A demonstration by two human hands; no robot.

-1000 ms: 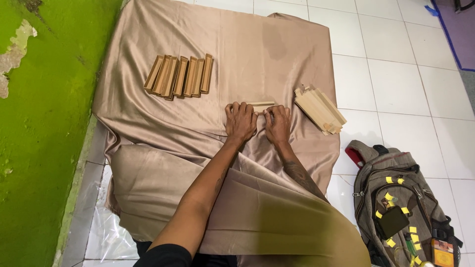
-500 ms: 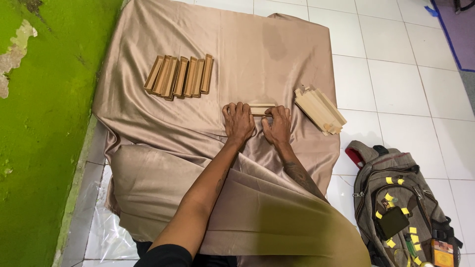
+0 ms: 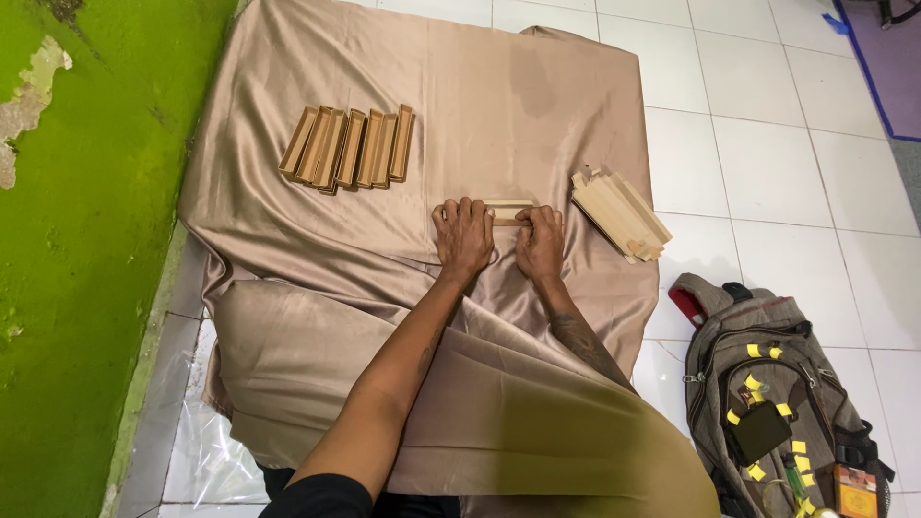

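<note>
Head view, looking down. Both hands sit side by side at the middle of a tan satin cloth (image 3: pixel 537 105) spread over the floor. Left hand (image 3: pixel 464 236) and right hand (image 3: pixel 540 244) lie palm down, fingers curled narrow and pressed onto a small pale cardboard piece (image 3: pixel 508 207). The piece lies flat on the cloth just beyond the knuckles, its far edge showing; the rest is hidden under the fingers. Thumbs point toward each other, nearly touching. Cannot tell whether the piece is pinched or only held down.

Far left on the cloth: a row of folded brown cardboard trays (image 3: pixel 350 148), standing on edge and leaning against one another. To the right of the hands, near the cloth's right edge: a stack of flat pale cardboard blanks (image 3: pixel 619 213), lying askew, well apart from the tray row.

Off the cloth: white tiled floor (image 3: pixel 767 144) to the right, a grey backpack with yellow tabs (image 3: pixel 767 384) near right, a green wall (image 3: pixel 86 240) with peeling paint on the left.
</note>
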